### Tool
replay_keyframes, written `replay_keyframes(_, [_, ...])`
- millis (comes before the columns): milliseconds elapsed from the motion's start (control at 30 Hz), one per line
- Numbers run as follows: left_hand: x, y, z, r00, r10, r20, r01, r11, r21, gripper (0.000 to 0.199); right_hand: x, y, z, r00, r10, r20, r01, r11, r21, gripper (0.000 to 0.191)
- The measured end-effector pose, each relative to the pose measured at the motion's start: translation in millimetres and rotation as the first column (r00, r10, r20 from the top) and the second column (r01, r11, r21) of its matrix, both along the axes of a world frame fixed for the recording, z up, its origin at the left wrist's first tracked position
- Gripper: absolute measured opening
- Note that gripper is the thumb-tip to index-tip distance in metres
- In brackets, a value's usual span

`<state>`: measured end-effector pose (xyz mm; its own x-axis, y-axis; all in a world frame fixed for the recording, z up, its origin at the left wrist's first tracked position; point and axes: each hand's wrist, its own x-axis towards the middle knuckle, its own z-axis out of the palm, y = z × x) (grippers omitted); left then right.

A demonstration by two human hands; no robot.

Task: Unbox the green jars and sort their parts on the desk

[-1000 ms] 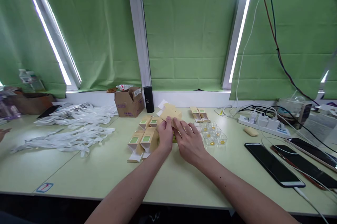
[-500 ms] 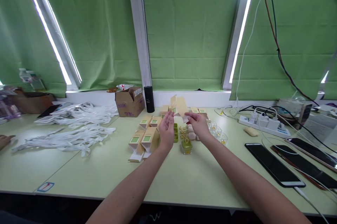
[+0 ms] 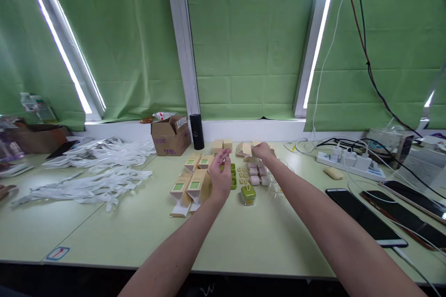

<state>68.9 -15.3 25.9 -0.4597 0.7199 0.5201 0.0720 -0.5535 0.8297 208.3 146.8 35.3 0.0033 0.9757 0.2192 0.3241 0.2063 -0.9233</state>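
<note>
My left hand [image 3: 220, 176] is raised over the table with its fingers apart, holding nothing. Near the back of the table my right hand [image 3: 265, 153] has its fingers curled at the edge of a small beige cardboard box [image 3: 244, 149]; its fingertips are partly hidden. Below the hands stands a clear jar with a green lid [image 3: 248, 193]. Several small yellow pieces [image 3: 243, 175] lie in rows beside pale pink-white pieces [image 3: 255, 180]. A green tray-like piece [image 3: 233, 182] is partly behind my left hand. Clear cups [image 3: 276, 189] sit under my right forearm.
Beige boxes with green windows [image 3: 198, 184] stand left of my left hand. White straps [image 3: 87, 185] spread farther left, near another person's hand [image 3: 5, 190]. A brown carton [image 3: 171, 136] and black cylinder [image 3: 197, 132] stand behind. Phones [image 3: 362, 215] and a power strip [image 3: 350, 167] lie right.
My right hand has moved away from my left, back and right. The opened box held up between the hands is now lower, beside my right hand. My left hand has stayed nearly in place.
</note>
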Motion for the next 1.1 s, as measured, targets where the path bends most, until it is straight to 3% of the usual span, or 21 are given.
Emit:
replay_keyframes(133, [2,0,0.1,1.0,0.013,-0.016,-0.013,1.0,-0.01,0.031,6,-8,-3.0,0.93,0.023,0.367,-0.043,0.998,0.046,0.026])
replay_keyframes(300, [5,-2,0.9,0.996,0.039,-0.074,-0.042,0.999,-0.031,0.03,1,-20,-7.8,0.714,0.157,0.682,-0.329,0.936,0.128,0.036])
replay_keyframes(467, [6,-3,1.7,0.992,0.045,-0.116,-0.048,0.999,-0.025,0.03,-9,-19,-9.3,0.502,0.177,0.846,-0.469,0.878,0.094,0.043])
replay_keyframes(600, [6,-4,2.7,0.988,0.053,-0.144,-0.059,0.998,-0.039,0.028,-9,-16,-11.4,0.399,0.148,0.905,-0.431,0.901,0.043,0.051])
replay_keyframes(833, [8,-6,3.7,0.981,0.066,-0.184,-0.073,0.997,-0.034,0.027,-1,-16,-16.5,0.354,0.036,0.935,-0.305,0.949,0.079,0.062])
replay_keyframes(1100, [6,-6,6.9,0.977,0.083,-0.197,-0.099,0.993,-0.072,0.028,-2,-38,-6.9,0.427,-0.117,0.897,-0.297,0.918,0.261,0.048])
